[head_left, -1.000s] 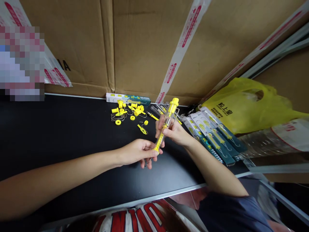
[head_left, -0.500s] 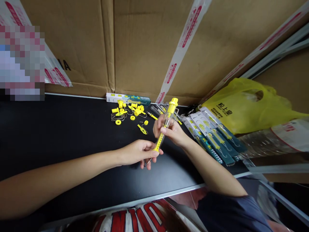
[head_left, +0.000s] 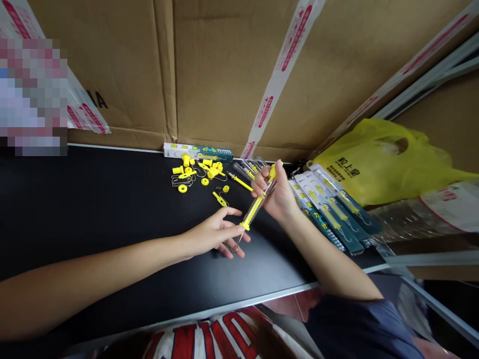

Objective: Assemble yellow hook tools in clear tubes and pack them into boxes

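Observation:
My right hand [head_left: 279,192] is wrapped round the upper part of a spring scale [head_left: 258,203], a clear tube with yellow inner parts and a yellow cap by the thumb. The scale tilts, its lower end pointing down to the left. Beside that end is my left hand [head_left: 217,233], its fingers spread and the thumb tip at the yellow end piece. A thin wire hook [head_left: 239,241] hangs below, in front of the left fingers. Loose yellow parts [head_left: 211,173] and wire hooks lie behind the hands, along with a yellow part with a hook [head_left: 220,199].
Clear tubes with yellow rods [head_left: 247,169] lie behind my right hand. Several printed boxes [head_left: 333,214] rest at the right, and another box [head_left: 198,151] lies against the cardboard [head_left: 224,75]. A yellow plastic bag [head_left: 385,164] sits at the far right on the black table [head_left: 123,199].
My right hand has shifted up the tube, its thumb now by the yellow cap. The left fingers have spread from around the lower end. The scale has moved slightly.

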A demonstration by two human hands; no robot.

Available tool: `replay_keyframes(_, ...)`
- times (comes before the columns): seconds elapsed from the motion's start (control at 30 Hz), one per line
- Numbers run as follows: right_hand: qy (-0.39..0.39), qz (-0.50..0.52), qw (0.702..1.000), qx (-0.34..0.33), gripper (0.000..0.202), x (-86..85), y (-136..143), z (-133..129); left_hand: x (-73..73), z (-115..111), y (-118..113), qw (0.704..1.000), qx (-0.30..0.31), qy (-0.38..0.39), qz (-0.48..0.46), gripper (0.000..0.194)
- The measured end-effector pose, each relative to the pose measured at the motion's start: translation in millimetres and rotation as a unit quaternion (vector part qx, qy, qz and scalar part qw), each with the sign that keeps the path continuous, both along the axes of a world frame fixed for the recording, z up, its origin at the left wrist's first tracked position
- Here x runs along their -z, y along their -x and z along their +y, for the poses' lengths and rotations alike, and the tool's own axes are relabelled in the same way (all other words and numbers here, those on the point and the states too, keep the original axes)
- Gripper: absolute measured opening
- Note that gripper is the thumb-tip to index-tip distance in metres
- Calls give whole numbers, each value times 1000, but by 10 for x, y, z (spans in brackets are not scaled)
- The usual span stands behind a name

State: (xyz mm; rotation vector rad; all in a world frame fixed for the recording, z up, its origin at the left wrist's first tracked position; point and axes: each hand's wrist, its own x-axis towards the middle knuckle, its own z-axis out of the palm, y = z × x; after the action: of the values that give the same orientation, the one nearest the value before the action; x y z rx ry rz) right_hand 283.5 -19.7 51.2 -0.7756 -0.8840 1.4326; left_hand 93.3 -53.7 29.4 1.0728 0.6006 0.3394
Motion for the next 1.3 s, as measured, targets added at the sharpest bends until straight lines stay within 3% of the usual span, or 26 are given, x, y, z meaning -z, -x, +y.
replay_keyframes(0.13, 8, 1, 1000, 27, 44, 6, -12, 17, 24, 7, 1, 999, -32, 5, -17, 56)
replay_keyframes(0.43, -1, 11, 999, 37, 43, 2, 18, -20, 159, 10, 28, 977, -31, -211, -3, 73)
replay_keyframes(0.57, 7, 9, 998, 55, 43, 4, -1, -7, 168, 6, 32, 979, -24, -202, -17, 76)
replay_keyframes(0.63, 9, 14, 998, 62, 42, -3, -12, 0, 160, 12, 26, 982, -32, -183, -17, 68)
replay_keyframes(0.8, 21, 33, 996, 75, 36, -8, -58, 32, 97, 15, 18, 984, -73, -163, -1, 21)
replay_keyframes(0.97, 25, 41, 996, 71, 36, 14, -90, 55, 89, 5, 24, 988, -7, -153, -7, 13)
replay_keyframes(1.3, 24, 19, 994, 109, 37, -62, -285, 208, -31, -40, 92, 978, 143, -152, -9, 25)
